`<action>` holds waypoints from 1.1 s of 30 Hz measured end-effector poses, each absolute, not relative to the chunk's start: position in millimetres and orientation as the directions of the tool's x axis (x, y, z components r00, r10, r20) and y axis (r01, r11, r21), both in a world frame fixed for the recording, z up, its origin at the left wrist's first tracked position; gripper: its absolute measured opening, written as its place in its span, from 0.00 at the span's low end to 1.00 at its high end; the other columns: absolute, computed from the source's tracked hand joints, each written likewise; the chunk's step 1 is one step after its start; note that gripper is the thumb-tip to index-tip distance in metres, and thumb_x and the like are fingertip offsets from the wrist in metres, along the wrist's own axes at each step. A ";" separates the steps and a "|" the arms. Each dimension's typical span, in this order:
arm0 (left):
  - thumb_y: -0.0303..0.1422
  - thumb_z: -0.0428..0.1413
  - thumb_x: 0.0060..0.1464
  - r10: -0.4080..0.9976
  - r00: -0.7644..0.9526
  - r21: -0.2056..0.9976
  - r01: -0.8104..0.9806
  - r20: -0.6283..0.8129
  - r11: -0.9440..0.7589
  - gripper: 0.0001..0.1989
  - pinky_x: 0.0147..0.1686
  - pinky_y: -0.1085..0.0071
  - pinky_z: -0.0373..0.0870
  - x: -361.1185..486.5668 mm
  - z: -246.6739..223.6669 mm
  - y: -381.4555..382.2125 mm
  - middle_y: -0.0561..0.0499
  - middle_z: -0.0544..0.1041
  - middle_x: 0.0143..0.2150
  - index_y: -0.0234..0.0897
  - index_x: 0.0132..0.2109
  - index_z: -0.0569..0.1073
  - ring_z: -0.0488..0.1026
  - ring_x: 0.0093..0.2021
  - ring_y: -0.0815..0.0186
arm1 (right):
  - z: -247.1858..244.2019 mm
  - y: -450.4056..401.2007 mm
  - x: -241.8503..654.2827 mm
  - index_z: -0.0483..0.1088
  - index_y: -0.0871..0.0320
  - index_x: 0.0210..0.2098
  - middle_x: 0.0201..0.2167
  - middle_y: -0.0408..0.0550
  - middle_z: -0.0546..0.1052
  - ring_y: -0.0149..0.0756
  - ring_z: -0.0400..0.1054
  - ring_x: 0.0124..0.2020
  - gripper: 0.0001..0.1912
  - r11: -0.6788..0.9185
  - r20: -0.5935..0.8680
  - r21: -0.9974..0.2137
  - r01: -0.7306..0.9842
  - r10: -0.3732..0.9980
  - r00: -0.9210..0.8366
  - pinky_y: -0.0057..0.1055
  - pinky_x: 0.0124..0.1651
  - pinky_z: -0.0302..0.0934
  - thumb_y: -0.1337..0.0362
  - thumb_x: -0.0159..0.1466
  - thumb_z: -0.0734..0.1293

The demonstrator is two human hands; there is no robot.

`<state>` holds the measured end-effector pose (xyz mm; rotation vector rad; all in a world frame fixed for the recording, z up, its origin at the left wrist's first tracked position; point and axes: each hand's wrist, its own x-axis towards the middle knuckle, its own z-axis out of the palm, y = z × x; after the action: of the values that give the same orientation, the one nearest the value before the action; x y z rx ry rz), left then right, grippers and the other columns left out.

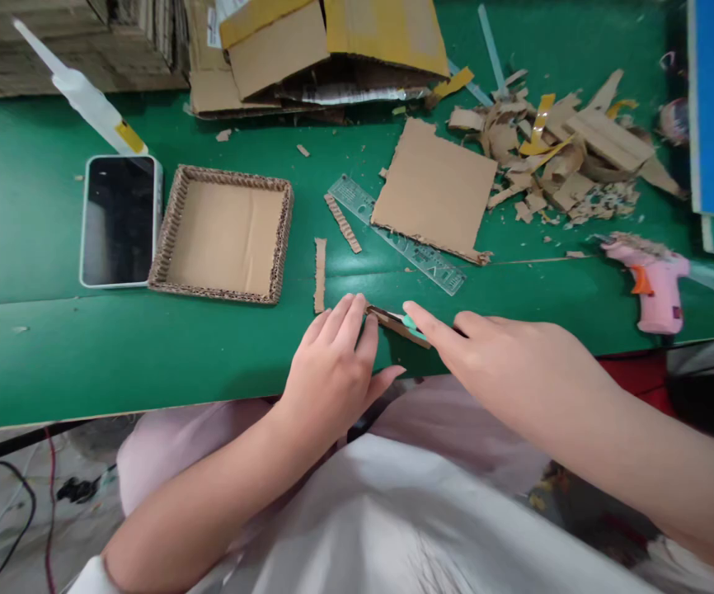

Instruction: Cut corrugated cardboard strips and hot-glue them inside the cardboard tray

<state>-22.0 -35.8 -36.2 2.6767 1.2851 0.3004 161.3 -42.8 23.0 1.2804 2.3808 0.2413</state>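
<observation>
My left hand (pixel 338 355) lies at the table's near edge, fingers stretched forward and thumb spread. Its fingertips press on one end of a narrow cardboard strip (pixel 403 332). My right hand (pixel 486 342) is closed around a green utility knife (pixel 414 327), index finger along its top. The knife's blade lies along the strip close to my left fingertips. Just beyond my left hand is a short cardboard strip (pixel 320 276), with a corrugated strip (pixel 343 223) farther off. A clear ruler (pixel 419 262) lies partly beneath a square cardboard piece (pixel 434 190).
A shallow cardboard tray (pixel 283 239) sits left, beside a phone (pixel 119 223) and a white nozzle bottle (pixel 91 103). Cardboard scraps (pixel 561 157) are heaped at the back right. A pink glue gun (pixel 657 285) lies right. Folded cardboard boxes (pixel 283 58) stand behind.
</observation>
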 end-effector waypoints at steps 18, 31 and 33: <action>0.42 0.51 0.56 0.752 0.634 0.198 0.725 0.183 -0.659 0.22 0.49 0.58 0.71 -23.9 -38.2 -30.2 0.33 0.72 0.51 0.25 0.47 0.72 0.70 0.53 0.50 | 25.1 -40.8 164.6 0.57 0.58 0.60 0.20 0.44 0.66 0.30 0.62 0.18 0.36 0.588 -0.328 0.296 0.753 0.803 -0.498 0.27 0.21 0.31 0.79 0.53 0.55; 0.40 0.52 0.55 0.745 0.641 0.194 0.720 0.183 -0.667 0.21 0.48 0.58 0.71 -23.8 -38.6 -29.5 0.33 0.73 0.51 0.25 0.47 0.73 0.70 0.52 0.50 | 24.6 -39.7 165.8 0.55 0.59 0.61 0.20 0.44 0.66 0.31 0.61 0.18 0.37 0.606 -0.369 0.294 0.739 0.785 -0.497 0.27 0.21 0.32 0.80 0.52 0.55; 0.40 0.52 0.55 0.744 0.642 0.189 0.719 0.186 -0.668 0.21 0.48 0.58 0.71 -23.5 -38.5 -29.4 0.33 0.73 0.51 0.25 0.47 0.73 0.70 0.52 0.50 | 25.2 -38.7 165.0 0.55 0.59 0.61 0.20 0.44 0.66 0.31 0.60 0.18 0.37 0.607 -0.381 0.290 0.740 0.782 -0.492 0.27 0.21 0.32 0.80 0.52 0.55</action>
<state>-23.5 -29.4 -38.5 2.7572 1.2316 0.3795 165.0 -38.7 25.2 1.2050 2.3569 0.1198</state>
